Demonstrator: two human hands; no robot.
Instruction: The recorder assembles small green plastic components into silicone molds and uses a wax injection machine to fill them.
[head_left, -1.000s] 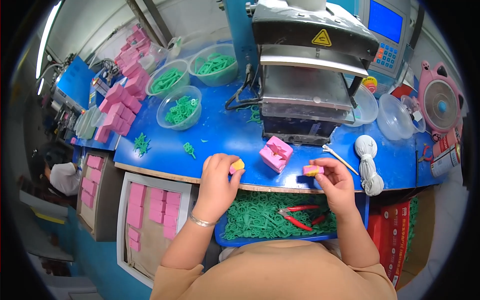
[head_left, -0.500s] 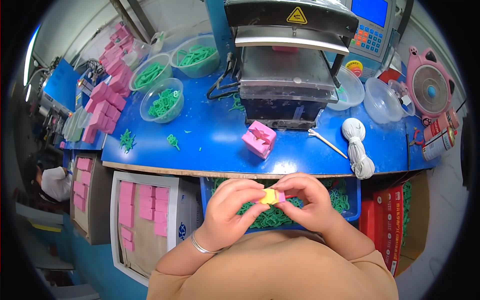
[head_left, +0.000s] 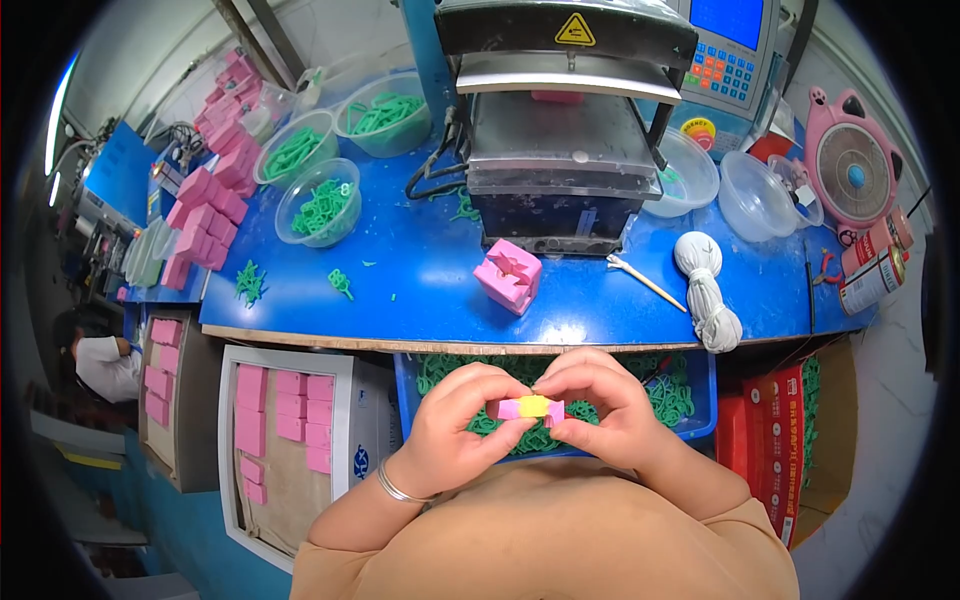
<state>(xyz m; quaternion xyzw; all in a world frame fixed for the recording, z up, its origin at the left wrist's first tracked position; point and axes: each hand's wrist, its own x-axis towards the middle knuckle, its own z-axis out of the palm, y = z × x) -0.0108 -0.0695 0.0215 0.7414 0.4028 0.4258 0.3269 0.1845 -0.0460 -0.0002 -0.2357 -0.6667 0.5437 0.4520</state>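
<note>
Between my two hands is a small pink and yellow piece [head_left: 533,407], held level over a blue bin [head_left: 708,393] of green pieces. My left hand [head_left: 462,412] pinches its left pink end between thumb and fingers. At the other pink end, the fingertips and thumb of my right hand [head_left: 605,405] close on it. Its yellow middle shows between the fingertips; what kind of piece it is I cannot make out. On the blue table [head_left: 420,300] ahead stands a pink block [head_left: 509,276] with a jagged opening in its top.
A press machine [head_left: 560,160] stands behind the block. Plastic bowls [head_left: 318,205] of green pieces sit at left, near stacked pink blocks [head_left: 210,215]. A wooden stick [head_left: 648,283], a white cloth bundle [head_left: 708,290] and a pink fan [head_left: 853,165] are at right. Boxes [head_left: 290,450] of pink blocks stand lower left.
The piece has been turned in my fingers: pink now shows at both ends, with yellow between. The whole view has shifted slightly.
</note>
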